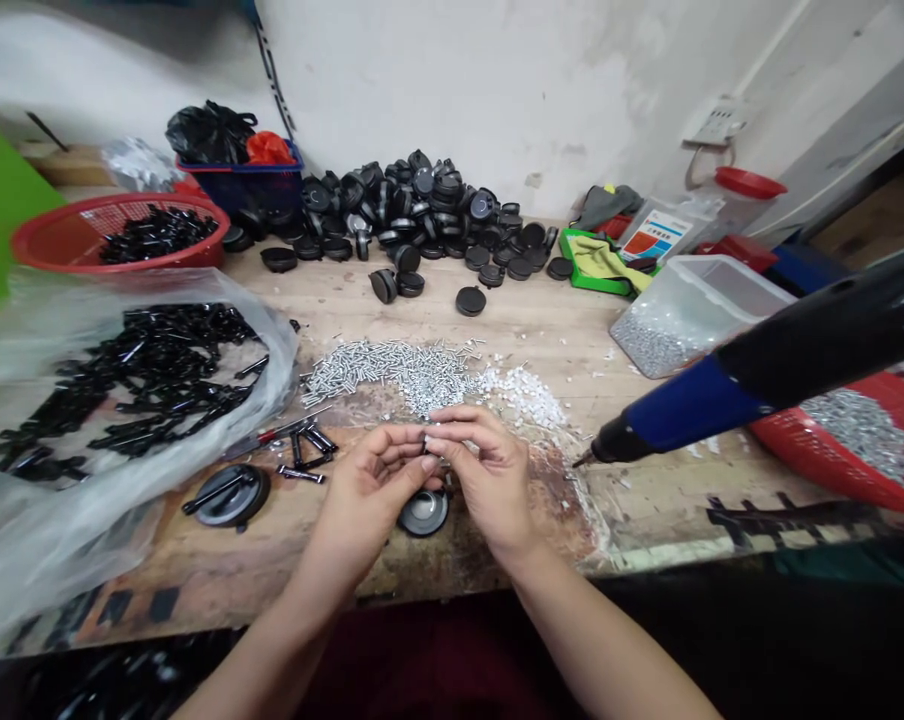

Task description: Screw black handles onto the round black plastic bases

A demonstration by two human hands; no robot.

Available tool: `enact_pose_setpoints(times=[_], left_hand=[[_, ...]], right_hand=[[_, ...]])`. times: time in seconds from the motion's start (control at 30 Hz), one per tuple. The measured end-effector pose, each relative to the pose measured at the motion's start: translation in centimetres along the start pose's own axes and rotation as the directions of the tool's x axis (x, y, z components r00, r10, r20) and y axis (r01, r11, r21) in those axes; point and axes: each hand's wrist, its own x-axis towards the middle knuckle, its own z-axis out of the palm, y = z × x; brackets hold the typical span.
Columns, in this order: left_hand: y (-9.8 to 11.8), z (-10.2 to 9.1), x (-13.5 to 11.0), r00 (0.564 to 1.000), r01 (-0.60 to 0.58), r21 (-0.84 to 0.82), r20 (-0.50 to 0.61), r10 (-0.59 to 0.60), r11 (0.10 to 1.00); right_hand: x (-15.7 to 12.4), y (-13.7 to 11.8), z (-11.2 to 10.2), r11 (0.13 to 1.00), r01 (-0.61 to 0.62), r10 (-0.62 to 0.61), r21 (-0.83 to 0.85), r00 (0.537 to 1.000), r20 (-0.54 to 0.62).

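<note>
My left hand (pixel 384 468) and my right hand (pixel 486 468) meet at the middle of the bench, fingertips pinched together. Whatever they hold is small and mostly covered by the fingers; a dark bit shows between them. Just below lies a round black part (pixel 424 513) with a pale centre, partly covered by my left hand. Beyond the fingertips spreads a pile of silver screws (pixel 392 368), and beside it small white pieces (pixel 531 395). Left of my left hand are several black bars (pixel 302 474) and a round black part with a handle (pixel 228 494).
A blue-and-black power screwdriver (pixel 692 405) hangs at right, its bit near the bench. A plastic bag of black bars (pixel 152 370) and a red basket (pixel 54 238) stand left. Round black parts (pixel 422 205) are heaped behind. At right are a clear tub (pixel 707 290) and a red basin (pixel 804 450).
</note>
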Motion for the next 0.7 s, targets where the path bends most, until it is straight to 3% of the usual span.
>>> enact_pose_setpoints(times=[0.17, 0.27, 0.33, 0.4, 0.5, 0.57, 0.63, 0.7], left_hand=[[-0.4, 0.3, -0.8, 0.989, -0.109, 0.096, -0.089, 0.117, 0.989], [-0.8, 0.3, -1.3, 0.972, -0.189, 0.245, -0.093, 0.217, 0.951], [-0.7, 0.3, -1.4, 0.962, -0.23, 0.32, -0.071, 0.265, 0.919], [-0.3, 0.3, -1.4, 0.964, -0.225, 0.343, -0.058, 0.259, 0.912], [0.6, 0.0, -1.3, 0.982, -0.163, 0.342, -0.031, 0.185, 0.925], [0.8, -0.6, -1.2, 0.987, -0.143, 0.383, -0.011, 0.159, 0.913], [0.6, -1.6, -1.2, 0.983, -0.167, 0.485, 0.017, 0.181, 0.858], [0.0, -2.7, -1.3, 0.969, -0.233, 0.638, 0.085, 0.234, 0.734]], right_hand=[[-0.5, -0.2, 0.0, 0.991, 0.101, -0.103, -0.088, 0.994, -0.027], [-0.3, -0.4, -0.1, 0.998, 0.067, -0.068, -0.019, 0.996, -0.05], [0.3, -0.3, -0.2, 0.998, -0.024, 0.026, 0.058, 0.999, -0.038], [0.9, 0.0, -0.5, 0.976, -0.161, 0.155, 0.149, 0.987, 0.052], [1.7, 0.4, -1.1, 0.893, -0.372, 0.308, 0.251, 0.915, 0.261], [1.7, 0.5, -1.7, 0.868, -0.432, 0.343, 0.246, 0.879, 0.33], [1.2, 0.3, -2.4, 0.92, -0.371, 0.317, 0.123, 0.892, 0.322], [0.2, 0.0, -3.1, 0.971, -0.212, 0.237, -0.111, 0.914, 0.329]])
